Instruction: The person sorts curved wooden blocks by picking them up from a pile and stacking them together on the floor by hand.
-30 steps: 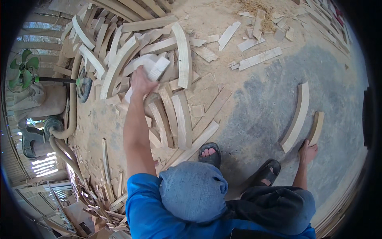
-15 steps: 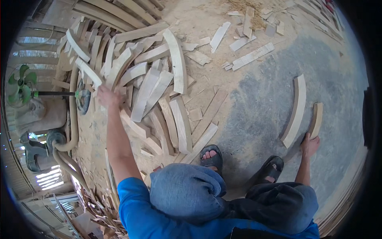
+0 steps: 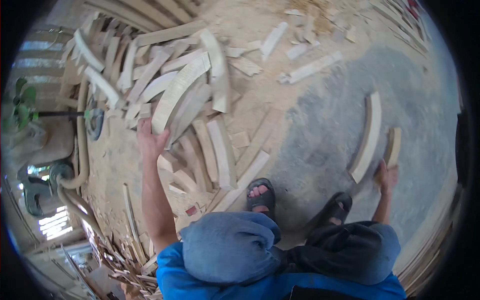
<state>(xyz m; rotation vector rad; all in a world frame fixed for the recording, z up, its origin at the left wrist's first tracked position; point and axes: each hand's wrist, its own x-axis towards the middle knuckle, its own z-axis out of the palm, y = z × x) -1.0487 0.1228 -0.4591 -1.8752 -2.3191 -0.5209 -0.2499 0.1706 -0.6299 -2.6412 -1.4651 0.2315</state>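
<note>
My left hand is closed round the near end of a pale curved wooden piece, which slants up over the pile of cut wood. On the right, my right hand grips the lower end of a shorter curved wooden piece against the grey floor; its fingers are partly blurred. Just left of that hand a longer curved piece lies on the floor, apart from the shorter one. More curved pieces lie in the pile beside my left forearm.
A green-bladed fan and a ribbed hose are at the left. Loose boards and offcuts lie on the sawdust at the back. Thin wood scraps heap up at lower left. My sandalled feet are on the floor.
My left hand has moved right and nearer, and a curved wooden piece is now raised in its grip. The right hand stays at the short piece with little movement. The view has shifted slightly.
</note>
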